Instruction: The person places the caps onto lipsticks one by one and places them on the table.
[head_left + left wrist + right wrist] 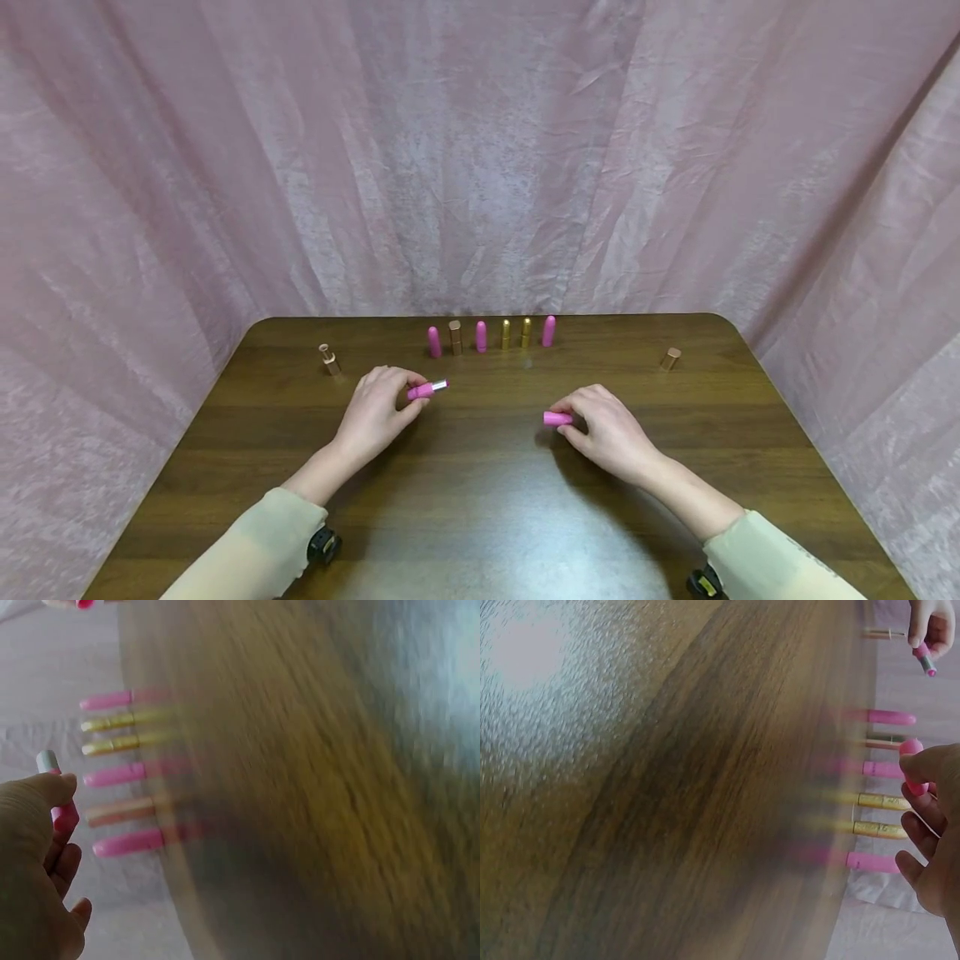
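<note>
My left hand pinches the pink base of an uncapped lipstick, its silver collar and dark pink tip pointing right. Over to the right, my right hand pinches a pink lipstick cap between thumb and fingers. Cap and lipstick are well apart, both above the near side of a row of closed lipsticks. In the left wrist view the silver collar sticks up past the thumb. The right wrist view shows the cap in front of the row.
At the table's back stand several capped lipsticks: pink, rose gold and gold. An uncapped rose gold lipstick stands back left, a rose gold cap back right. Pink curtains hang behind the wooden table.
</note>
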`<state>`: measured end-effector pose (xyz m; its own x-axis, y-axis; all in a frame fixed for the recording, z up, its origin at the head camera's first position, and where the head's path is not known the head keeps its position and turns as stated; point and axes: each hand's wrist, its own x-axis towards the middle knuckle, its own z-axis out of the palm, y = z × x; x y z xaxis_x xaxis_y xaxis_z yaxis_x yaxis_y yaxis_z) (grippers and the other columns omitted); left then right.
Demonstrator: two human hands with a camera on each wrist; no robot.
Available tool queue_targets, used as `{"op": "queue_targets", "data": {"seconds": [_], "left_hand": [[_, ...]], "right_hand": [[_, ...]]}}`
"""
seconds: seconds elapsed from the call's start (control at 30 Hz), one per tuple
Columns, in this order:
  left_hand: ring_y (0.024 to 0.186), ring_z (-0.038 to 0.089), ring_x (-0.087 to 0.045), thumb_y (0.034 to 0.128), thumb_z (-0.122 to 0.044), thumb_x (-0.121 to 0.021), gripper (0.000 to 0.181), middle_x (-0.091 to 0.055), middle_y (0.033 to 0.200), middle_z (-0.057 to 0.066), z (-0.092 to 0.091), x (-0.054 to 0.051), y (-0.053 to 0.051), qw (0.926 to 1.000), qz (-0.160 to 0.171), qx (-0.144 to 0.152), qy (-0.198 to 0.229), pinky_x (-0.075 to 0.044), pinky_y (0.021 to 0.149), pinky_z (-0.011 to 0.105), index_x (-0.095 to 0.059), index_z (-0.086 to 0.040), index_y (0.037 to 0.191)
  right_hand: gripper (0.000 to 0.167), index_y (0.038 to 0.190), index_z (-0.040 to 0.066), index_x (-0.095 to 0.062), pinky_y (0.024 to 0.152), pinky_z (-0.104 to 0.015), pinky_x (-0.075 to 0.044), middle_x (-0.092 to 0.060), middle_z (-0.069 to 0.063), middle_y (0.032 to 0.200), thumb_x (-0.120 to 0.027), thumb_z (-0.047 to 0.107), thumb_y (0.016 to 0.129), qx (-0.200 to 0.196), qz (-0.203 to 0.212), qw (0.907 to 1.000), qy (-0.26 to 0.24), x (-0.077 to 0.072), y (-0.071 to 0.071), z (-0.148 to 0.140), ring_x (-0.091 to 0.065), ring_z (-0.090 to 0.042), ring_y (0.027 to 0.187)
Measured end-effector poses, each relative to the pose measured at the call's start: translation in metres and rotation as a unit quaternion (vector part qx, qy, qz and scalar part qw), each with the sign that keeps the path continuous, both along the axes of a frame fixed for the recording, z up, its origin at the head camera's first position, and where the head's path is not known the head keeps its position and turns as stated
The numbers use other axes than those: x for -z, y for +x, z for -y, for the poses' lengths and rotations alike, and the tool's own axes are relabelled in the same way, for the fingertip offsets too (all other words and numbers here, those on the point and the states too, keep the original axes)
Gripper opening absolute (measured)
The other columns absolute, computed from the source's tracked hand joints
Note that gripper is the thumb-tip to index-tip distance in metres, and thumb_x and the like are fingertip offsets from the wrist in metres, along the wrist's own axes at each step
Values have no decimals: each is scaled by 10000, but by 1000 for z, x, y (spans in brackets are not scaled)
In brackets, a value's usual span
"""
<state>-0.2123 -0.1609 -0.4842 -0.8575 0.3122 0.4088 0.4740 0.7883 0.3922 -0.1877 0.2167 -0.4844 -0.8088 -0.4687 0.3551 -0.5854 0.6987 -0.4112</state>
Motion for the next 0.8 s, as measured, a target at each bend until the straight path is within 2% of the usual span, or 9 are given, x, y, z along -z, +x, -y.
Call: {"op": "queue_targets", "data": {"seconds": [0.2,0.47,0.8], "left_hand": [[1025,194,-611,843,-214,-853,203,-672,961,-122,-14,-6,12,9986,-326,386,-153,-387,1079,482,-729,-234,1003],[1020,166,-626,838,-229,-864,235,-694,1004,-97,-36,-10,24,9915,-806,882,-514,-381,1108,487,-744,-228,1040],[1034,159,-628,839,-243,-864,254,-702,1012,-80,-61,-9,32,9890,-828,1157,-413,-363,1131,466,-726,-202,1049]], "right_hand": [[252,1052,215,-764,880,-389,-481,-672,133,996,-851,119,836,-18,-117,9998,-158,-1,1,1,-580,-149,1020],[258,1062,224,-763,897,-389,-477,-681,145,997,-851,126,840,-110,-143,9990,-417,-3,5,9,-574,-139,1045],[272,1089,224,-759,929,-370,-479,-686,147,1017,-848,143,845,-375,-163,9973,-616,-6,10,25,-571,-118,1065]]}}
